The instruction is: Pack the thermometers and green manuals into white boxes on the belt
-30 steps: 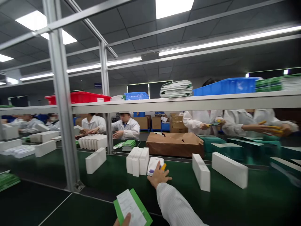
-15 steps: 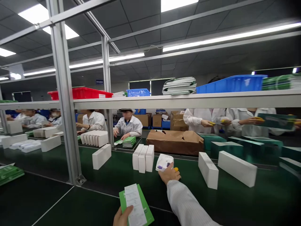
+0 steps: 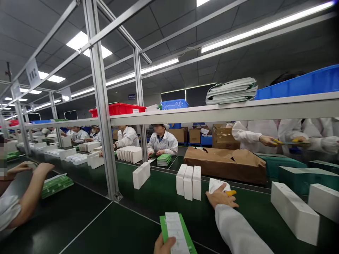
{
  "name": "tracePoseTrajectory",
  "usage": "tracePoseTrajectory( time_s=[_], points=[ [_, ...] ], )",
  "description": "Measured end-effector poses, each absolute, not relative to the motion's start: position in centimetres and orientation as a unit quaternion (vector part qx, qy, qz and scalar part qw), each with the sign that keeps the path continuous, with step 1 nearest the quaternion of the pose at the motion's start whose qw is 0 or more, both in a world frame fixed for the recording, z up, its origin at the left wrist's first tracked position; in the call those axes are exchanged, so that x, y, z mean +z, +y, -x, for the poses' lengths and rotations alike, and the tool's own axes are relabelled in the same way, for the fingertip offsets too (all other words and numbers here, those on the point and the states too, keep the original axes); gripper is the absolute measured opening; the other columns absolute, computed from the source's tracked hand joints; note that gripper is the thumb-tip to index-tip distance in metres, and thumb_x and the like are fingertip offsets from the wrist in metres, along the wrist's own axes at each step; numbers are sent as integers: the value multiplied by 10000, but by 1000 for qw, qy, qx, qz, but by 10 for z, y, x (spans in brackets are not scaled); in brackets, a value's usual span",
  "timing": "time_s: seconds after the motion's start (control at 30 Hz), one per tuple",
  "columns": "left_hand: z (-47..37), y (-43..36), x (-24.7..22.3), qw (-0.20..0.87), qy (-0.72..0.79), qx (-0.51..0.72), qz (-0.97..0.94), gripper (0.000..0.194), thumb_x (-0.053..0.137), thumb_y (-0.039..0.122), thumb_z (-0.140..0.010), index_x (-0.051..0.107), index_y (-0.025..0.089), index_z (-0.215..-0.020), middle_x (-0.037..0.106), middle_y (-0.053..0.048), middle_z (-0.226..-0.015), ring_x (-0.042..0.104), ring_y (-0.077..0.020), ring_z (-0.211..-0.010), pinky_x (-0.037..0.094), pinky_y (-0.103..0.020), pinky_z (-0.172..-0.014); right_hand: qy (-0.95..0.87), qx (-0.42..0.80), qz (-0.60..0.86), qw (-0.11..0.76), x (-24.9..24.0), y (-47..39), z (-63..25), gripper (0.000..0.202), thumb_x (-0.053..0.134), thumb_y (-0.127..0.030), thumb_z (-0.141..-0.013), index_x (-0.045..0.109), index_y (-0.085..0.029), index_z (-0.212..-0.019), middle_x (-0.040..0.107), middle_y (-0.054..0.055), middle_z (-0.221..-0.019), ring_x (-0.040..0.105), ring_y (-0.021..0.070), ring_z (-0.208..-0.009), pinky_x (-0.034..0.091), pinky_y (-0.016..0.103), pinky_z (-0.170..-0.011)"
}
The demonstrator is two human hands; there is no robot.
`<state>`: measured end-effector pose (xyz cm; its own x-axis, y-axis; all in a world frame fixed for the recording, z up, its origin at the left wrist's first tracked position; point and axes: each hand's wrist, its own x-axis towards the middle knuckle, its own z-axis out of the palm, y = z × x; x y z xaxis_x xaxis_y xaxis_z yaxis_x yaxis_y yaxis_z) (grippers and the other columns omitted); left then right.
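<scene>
One flat green booklet (image 3: 186, 233), topped by a narrow white printed sheet (image 3: 176, 227), is pinched in the left hand (image 3: 163, 245), the thumb pressing on the sheet. Beyond it, the right hand (image 3: 221, 198) reaches over the dark green conveyor belt (image 3: 159, 195), fingers spread, a yellow cover (image 3: 231, 193) on one; whether it grips the low white packet (image 3: 215, 183) beneath it, I cannot tell. Judging by this, booklet and sheet are already paired but not set down, and the packet, apparently resting on the belt, has yet to be picked up. Three upright white boxes (image 3: 188, 181) stand close together just left of the packet, seemingly closed. Farther off sits a long brown paper-covered box (image 3: 225, 164); across the line, a white-sleeved co-worker (image 3: 165, 143) sits behind stacked green booklets (image 3: 164, 159).
</scene>
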<state>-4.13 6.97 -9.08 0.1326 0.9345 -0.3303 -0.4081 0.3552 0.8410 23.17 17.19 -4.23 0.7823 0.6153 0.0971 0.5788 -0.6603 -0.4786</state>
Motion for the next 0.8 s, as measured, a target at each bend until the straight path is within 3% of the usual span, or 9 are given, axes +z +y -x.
tracePoseTrajectory(
  time_s=[0.2,0.33,0.43,0.57,0.67,0.73,0.8],
  points=[
    [34,58,-65,708,425,481,-293,509,526,170,-831,387,79,-1312,628,-202,-1162,627,-330,-1034,485,-371,-829,-288,99,906,295,-19,134,-260,956,504,-658,-728,118,-181,-1461,417,286,-1278,395,484,-1136,273,528,-845],
    [35,43,-44,723,422,474,-274,636,554,203,-838,271,135,-1403,622,-180,-1190,606,-325,-1087,484,-389,-863,-237,101,905,338,10,82,-251,1036,373,-804,-695,11,-208,-1461,389,310,-1253,417,504,-1096,310,511,-799],
    [28,35,-38,729,423,470,-262,681,567,236,-841,231,164,-1429,615,-167,-1214,594,-316,-1114,474,-392,-903,-275,63,888,364,34,31,-222,1059,350,-832,-682,-34,-233,-1465,427,263,-1200,440,495,-1063,327,477,-791],
    [8,26,-44,734,362,504,-275,780,695,246,-738,315,109,-1404,652,-174,-1156,588,-336,-1116,451,-403,-958,-414,61,834,358,48,-20,-156,1010,453,-696,-733,10,-194,-1489,485,224,-1109,456,473,-1027,340,482,-779],
    [4,15,-47,723,303,548,-293,821,787,315,-626,444,82,-1334,666,-170,-1136,543,-353,-1171,423,-395,-1008,-510,105,784,337,35,-33,-105,1000,611,-516,-679,130,-193,-1494,508,235,-1127,442,466,-1048,333,520,-786],
    [11,7,-46,710,310,559,-298,748,791,342,-616,526,106,-1274,664,-147,-1151,488,-346,-1232,413,-363,-1027,-535,132,769,322,21,-33,-84,998,679,-515,-618,257,-209,-1470,498,253,-1201,415,482,-1077,320,564,-781],
    [22,0,-42,707,336,556,-280,620,772,333,-652,587,132,-1209,662,-124,-1161,441,-336,-1275,422,-325,-1021,-549,174,757,309,12,-30,-80,998,686,-620,-584,342,-233,-1437,491,252,-1253,413,489,-1081,301,606,-782]
  ],
)
